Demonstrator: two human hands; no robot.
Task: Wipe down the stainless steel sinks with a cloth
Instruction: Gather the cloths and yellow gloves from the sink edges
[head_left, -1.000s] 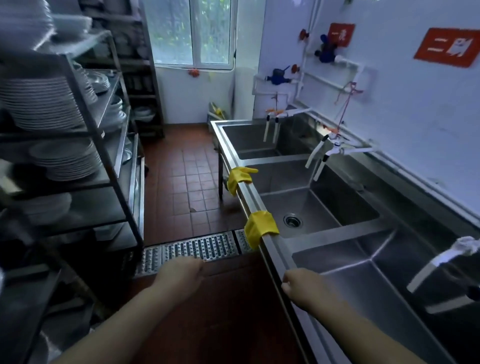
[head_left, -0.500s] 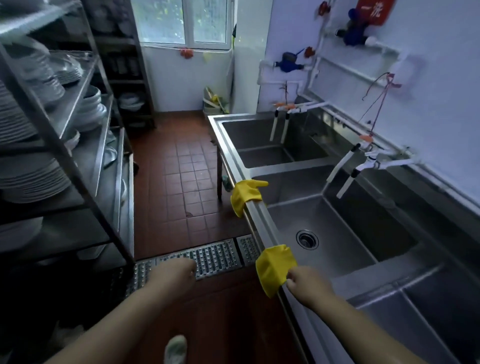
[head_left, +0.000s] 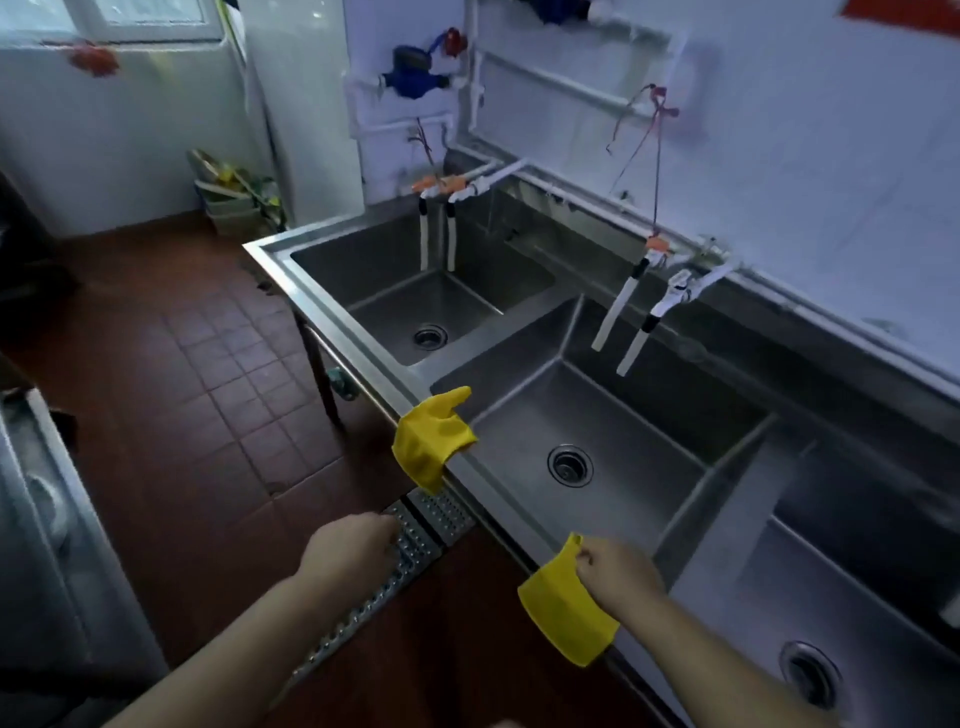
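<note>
Dim, bluish daylight from window (head_left: 150, 18) top left; wide-angle bending at edges; slight motion blur.

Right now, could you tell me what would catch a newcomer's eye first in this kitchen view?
Most striking are the two bright yellow rubber gloves against the grey steel: one glove hangs over the front rim beside the middle basin, and the nearer glove is pinched by the right hand at the same rim. Next comes the row of stainless steel sinks along the white wall, with white taps hanging over them.
</note>
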